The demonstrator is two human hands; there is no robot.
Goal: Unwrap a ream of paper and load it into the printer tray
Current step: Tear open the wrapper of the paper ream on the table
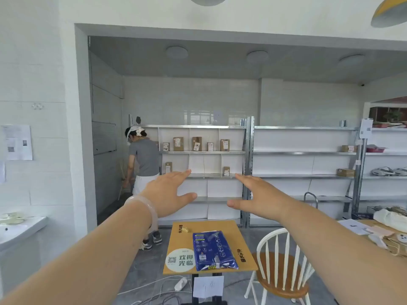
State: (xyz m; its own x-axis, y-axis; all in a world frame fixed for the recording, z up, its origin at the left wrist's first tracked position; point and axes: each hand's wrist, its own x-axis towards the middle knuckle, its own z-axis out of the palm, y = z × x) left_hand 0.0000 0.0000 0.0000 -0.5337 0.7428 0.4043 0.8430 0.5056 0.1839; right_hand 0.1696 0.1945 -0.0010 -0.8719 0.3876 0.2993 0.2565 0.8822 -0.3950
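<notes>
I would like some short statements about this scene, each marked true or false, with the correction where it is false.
1. The blue plastic-wrapped ream of paper lies on the small orange square table. True.
2. The left hand grips the ream. False: it is open in the air, touching nothing.
3. The right hand is also open and empty. True.
4. The white spindle-back wooden chair stands left of the table. False: it stands to the right.
5. The ream's wrapper is already torn off. False: the wrapper still covers it.
</notes>
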